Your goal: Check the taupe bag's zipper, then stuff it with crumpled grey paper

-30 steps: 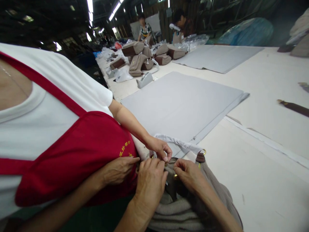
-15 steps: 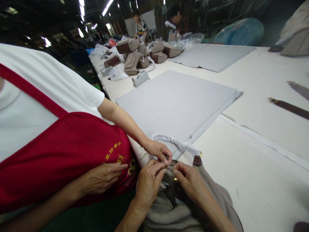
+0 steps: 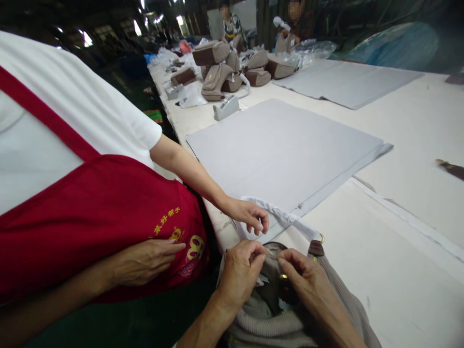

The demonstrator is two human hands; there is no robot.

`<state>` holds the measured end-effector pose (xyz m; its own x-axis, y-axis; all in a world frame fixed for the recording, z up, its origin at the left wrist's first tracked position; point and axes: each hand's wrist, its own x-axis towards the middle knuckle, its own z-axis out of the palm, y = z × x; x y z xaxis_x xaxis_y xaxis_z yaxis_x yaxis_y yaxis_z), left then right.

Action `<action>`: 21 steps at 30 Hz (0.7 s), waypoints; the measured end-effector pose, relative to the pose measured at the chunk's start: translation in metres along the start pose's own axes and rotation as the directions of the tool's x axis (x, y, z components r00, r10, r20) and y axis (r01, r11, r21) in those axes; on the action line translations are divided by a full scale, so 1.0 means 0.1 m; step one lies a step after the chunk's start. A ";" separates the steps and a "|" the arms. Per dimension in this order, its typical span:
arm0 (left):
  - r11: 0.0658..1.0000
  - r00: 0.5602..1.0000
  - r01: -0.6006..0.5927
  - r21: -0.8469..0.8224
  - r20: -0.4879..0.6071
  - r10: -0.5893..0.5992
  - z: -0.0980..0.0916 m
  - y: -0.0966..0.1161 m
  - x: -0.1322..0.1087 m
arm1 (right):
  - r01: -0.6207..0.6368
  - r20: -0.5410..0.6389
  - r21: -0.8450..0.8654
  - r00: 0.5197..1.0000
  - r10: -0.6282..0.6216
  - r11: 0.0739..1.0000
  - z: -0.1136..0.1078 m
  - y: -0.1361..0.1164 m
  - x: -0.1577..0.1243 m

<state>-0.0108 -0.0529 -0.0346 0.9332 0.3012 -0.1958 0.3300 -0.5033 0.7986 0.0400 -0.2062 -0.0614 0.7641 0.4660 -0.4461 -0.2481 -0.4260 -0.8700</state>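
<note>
A grey-beige handbag (image 3: 326, 309) lies at the table's near edge, its handle wrapped in white paper (image 3: 281, 217) and a brown tab with a gold ring (image 3: 316, 247) at its top. My left hand (image 3: 241, 273) and my right hand (image 3: 302, 280) are both closed in a pinch at the bag's open top, fingertips almost meeting on its edge. A co-worker in a white shirt and red apron (image 3: 101, 222) stands close on my left. One of that person's hands (image 3: 250, 215) hovers just above the bag; the other hand (image 3: 148, 258) rests on the apron.
A large grey sheet (image 3: 286, 150) lies on the white table (image 3: 398, 270), with a second sheet (image 3: 344, 79) farther back. A tape dispenser (image 3: 226, 106) and a pile of brown bags (image 3: 232, 72) sit beyond. Two people work at the far end. A brown strap (image 3: 451, 168) lies at the right.
The co-worker's hand has lifted off the bag's top and drawn back a little. My two hands stay pinched on the bag's edge. The view has shifted slightly left and down.
</note>
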 end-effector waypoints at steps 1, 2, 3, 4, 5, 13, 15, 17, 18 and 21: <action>1.000 0.999 0.026 -0.013 0.022 -0.025 -0.01 -0.01 0.01 | -0.011 -0.006 -0.010 1.000 0.011 1.000 0.00 0.03 0.00; 0.999 0.998 0.046 -0.027 0.052 -0.045 -0.02 -0.01 0.02 | -0.017 -0.014 -0.019 1.000 0.017 1.000 0.00 0.05 -0.01; 0.997 0.995 0.059 -0.040 0.089 -0.055 -0.03 -0.02 0.03 | -0.018 -0.016 -0.026 1.000 0.017 1.000 0.00 0.07 -0.01; 0.997 0.991 0.060 -0.050 0.126 -0.053 -0.04 -0.03 0.04 | -0.016 -0.014 -0.028 1.000 0.016 0.999 0.00 0.09 -0.02; 0.997 0.986 0.049 -0.054 0.161 -0.040 -0.06 -0.04 0.04 | -0.019 -0.003 -0.015 1.000 0.019 1.000 0.00 0.10 -0.02; 0.997 0.959 -0.006 -0.078 0.283 0.028 -0.17 -0.13 -0.01 | -0.146 0.266 0.186 0.960 0.093 0.972 0.01 0.07 0.03; 0.998 0.961 -0.053 -0.017 0.270 0.056 -0.15 -0.15 -0.03 | -0.076 0.260 0.164 0.965 0.031 0.983 -0.01 0.05 0.01; 0.984 0.956 -0.152 0.088 0.265 0.124 -0.11 -0.17 -0.05 | -0.013 0.236 0.148 0.972 -0.023 0.989 -0.01 0.04 -0.02; 0.969 0.952 -0.202 0.145 0.262 0.159 -0.08 -0.17 -0.06 | 0.006 0.218 0.142 0.975 -0.037 0.990 -0.01 0.03 -0.04; 0.930 0.949 -0.278 0.240 0.218 0.228 0.01 -0.20 -0.09 | 0.020 0.183 0.144 0.982 -0.047 0.989 0.03 0.05 -0.10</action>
<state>-0.0251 -0.0460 -0.0489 0.9918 -0.0055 -0.1279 0.0811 -0.7461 0.6609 0.0293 -0.2109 -0.0612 0.6528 0.6196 -0.4358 -0.3157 -0.3004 -0.9001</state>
